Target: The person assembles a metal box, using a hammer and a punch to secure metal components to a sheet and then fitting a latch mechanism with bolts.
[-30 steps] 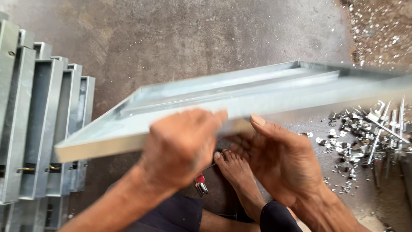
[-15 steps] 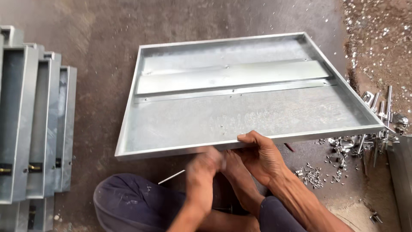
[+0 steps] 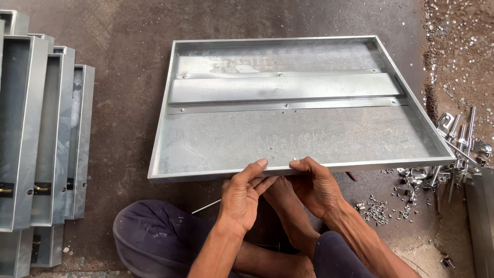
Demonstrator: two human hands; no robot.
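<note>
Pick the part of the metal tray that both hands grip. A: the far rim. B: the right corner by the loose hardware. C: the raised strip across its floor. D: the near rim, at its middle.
D: the left hand and the right hand sit side by side on the near rim of the metal tray, thumbs hooked over its edge, well clear of the corners.

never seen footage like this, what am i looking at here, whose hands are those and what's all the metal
The camera sits on a person's head and looks down, so the two hands are the wearer's own. They sit on a rough dark floor, knees and a bare foot in view. The left hand and right hand both grip the near rim of a big shallow galvanised metal tray, which has a flat strip fixed across its inside. On the left lies a row of similar metal panels. On the right is a heap of small metal fittings and screws.
</note>
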